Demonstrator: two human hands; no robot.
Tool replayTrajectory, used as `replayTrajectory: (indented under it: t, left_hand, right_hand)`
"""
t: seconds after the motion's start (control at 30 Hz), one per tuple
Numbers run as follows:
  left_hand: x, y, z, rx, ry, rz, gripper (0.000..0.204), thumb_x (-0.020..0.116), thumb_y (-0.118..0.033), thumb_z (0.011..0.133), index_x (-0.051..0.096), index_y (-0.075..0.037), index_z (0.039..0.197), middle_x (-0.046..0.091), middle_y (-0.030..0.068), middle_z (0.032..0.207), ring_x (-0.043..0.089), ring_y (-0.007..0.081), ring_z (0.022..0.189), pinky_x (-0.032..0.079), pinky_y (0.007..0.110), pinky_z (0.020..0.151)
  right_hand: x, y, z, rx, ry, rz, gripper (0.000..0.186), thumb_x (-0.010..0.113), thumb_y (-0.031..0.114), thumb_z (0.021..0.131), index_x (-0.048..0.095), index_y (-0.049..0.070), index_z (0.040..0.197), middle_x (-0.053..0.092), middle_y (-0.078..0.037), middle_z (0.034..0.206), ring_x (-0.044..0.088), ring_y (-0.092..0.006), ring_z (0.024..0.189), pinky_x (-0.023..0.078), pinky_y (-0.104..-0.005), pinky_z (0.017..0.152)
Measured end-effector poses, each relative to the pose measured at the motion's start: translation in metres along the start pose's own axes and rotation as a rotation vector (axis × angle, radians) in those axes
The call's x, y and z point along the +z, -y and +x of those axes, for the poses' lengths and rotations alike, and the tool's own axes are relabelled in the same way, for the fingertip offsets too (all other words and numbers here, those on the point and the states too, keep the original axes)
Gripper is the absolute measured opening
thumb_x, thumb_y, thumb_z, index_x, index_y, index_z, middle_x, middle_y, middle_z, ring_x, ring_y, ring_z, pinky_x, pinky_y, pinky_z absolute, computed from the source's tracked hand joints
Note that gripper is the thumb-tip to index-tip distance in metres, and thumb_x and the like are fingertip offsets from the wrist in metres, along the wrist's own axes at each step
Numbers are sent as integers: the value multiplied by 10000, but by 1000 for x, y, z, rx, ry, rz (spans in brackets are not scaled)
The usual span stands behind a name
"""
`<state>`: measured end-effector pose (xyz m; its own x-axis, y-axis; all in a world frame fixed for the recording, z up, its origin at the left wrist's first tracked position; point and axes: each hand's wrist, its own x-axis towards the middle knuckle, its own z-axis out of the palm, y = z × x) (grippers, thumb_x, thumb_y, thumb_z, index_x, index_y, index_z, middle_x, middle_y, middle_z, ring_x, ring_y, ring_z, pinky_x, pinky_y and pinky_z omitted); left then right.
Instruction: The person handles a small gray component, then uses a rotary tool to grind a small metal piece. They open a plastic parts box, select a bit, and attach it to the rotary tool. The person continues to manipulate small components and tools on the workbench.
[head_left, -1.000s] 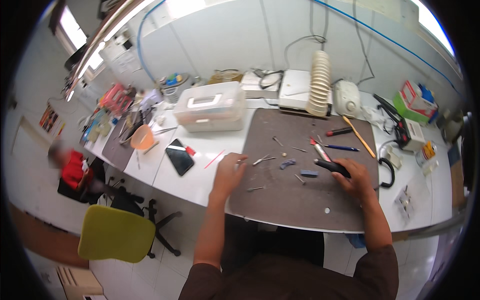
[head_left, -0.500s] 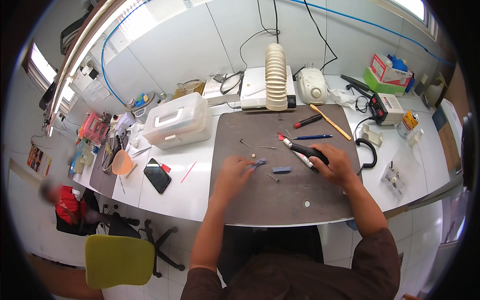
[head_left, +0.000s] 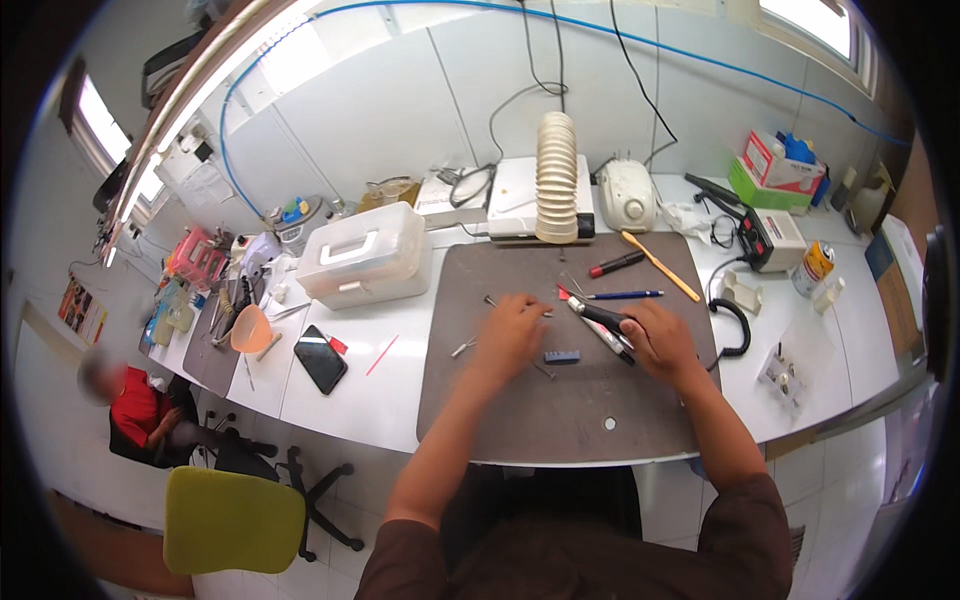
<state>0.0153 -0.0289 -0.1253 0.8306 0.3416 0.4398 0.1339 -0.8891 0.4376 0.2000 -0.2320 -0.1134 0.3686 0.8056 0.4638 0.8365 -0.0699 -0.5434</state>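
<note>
My right hand (head_left: 660,340) is closed around a black handpiece (head_left: 605,318), whose silver end points up and left over the dark brown mat (head_left: 480,425). Left of it, my left hand (head_left: 510,330) hovers low over the mat, its fingertips beside a thin metal bit (head_left: 546,314); blur hides whether they grip anything. A ridged blue-grey block (head_left: 562,357) lies between my hands. Other small bits lie about, including a silver one (head_left: 463,347) left of my left hand. A white tube (head_left: 608,343) lies partly beneath the handpiece, close to my right fingers.
Beyond my hands lie a blue pen (head_left: 625,295), a red-and-black marker (head_left: 616,264) and a wooden-handled tool (head_left: 662,267). A ribbed suction hose (head_left: 557,180) stands behind the mat. Left are a clear case (head_left: 365,255) and a phone (head_left: 321,360); a coiled black cord (head_left: 738,330) lies right.
My left hand has shifted right and away from me, and the blue-grey piece at its fingertips no longer shows. My right hand still holds the handpiece. The whole view has tilted slightly.
</note>
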Motion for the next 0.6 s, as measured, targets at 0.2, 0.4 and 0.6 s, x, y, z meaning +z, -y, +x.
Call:
replayTrajectory:
  t: [0.2,0.4,0.6]
  left_hand:
    - [-1,-50,27,-33,75,-411,343,711,-363,880,716,-104,1105,686,122,1092,627,289,977,449,367,865]
    - [-9,-78,46,-34,445,70,284,688,-371,895,741,-102,966,720,142,939,666,299,953,432,422,895]
    - [-8,-74,48,-50,471,-68,285,708,-322,883,722,-50,969,713,159,943,660,351,938,479,436,866]
  right_hand:
    - [-5,16,0,-101,-13,-10,381,795,248,802,652,70,1108,627,-90,997,645,-335,860,521,-418,723]
    - [7,15,-6,-273,-91,-106,429,868,169,683,670,82,1055,644,-86,956,655,-297,847,530,-397,699]
    - [7,15,-9,-272,-171,-85,434,881,187,684,677,73,1050,686,-104,945,680,-300,835,544,-387,718]
